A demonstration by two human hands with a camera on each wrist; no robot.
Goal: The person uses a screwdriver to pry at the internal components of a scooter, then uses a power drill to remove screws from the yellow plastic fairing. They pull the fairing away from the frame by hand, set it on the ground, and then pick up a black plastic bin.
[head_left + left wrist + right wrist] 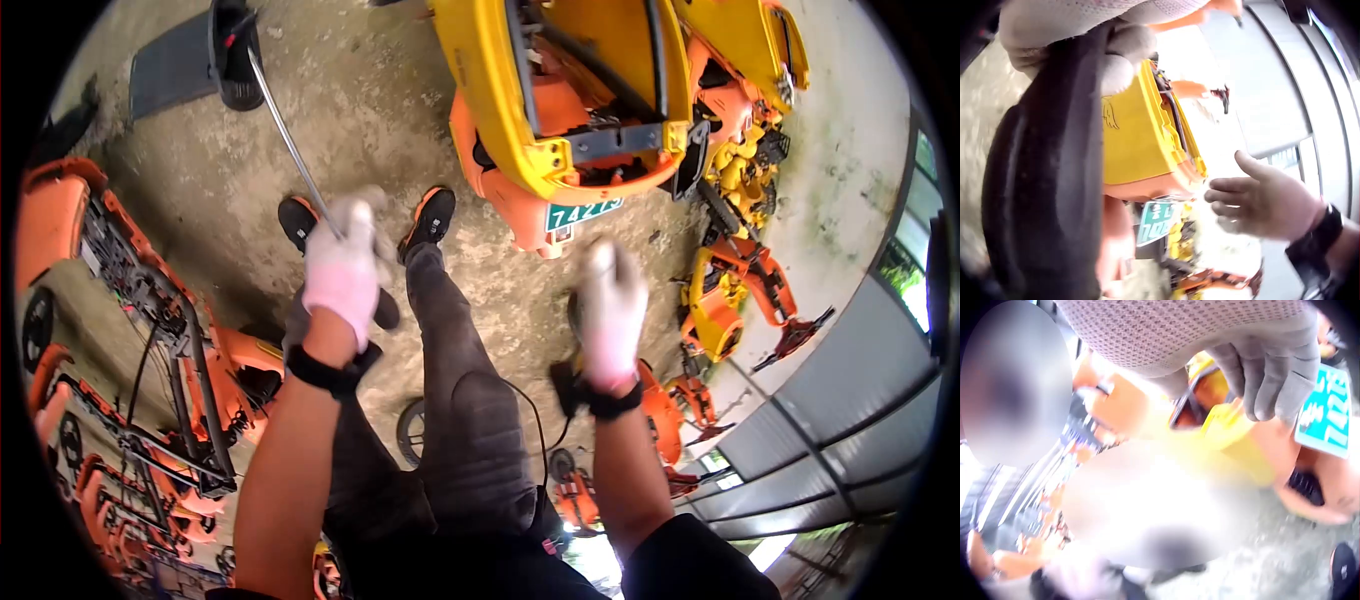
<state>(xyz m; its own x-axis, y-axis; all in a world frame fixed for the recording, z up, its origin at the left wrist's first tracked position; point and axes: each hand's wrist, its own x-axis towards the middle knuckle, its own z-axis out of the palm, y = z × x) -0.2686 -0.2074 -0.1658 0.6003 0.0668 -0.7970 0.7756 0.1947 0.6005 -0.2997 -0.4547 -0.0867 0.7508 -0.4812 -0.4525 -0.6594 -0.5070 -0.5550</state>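
My gloved left hand (pixel 345 262) grips the black handle (pixel 1047 187) of a long tool. Its metal shaft (pixel 290 140) runs up to a black head (pixel 235 55) resting on the concrete. In the left wrist view the left hand (pixel 1104 37) wraps the top of that handle. My gloved right hand (pixel 610 305) hangs in the air, blurred, holding nothing. The same right hand (pixel 1266 203) shows loosely bent fingers and the thumb out. Just beyond both hands lies a yellow and orange vehicle body (pixel 560 100) with a green number plate (pixel 583 212).
My two shoes (pixel 430 215) stand on the concrete floor (pixel 380 110). Orange frames and wheels (pixel 150 330) are stacked at the left. A pile of yellow and orange parts (pixel 735 260) lies at the right beside a grey metal wall (pixel 850 400).
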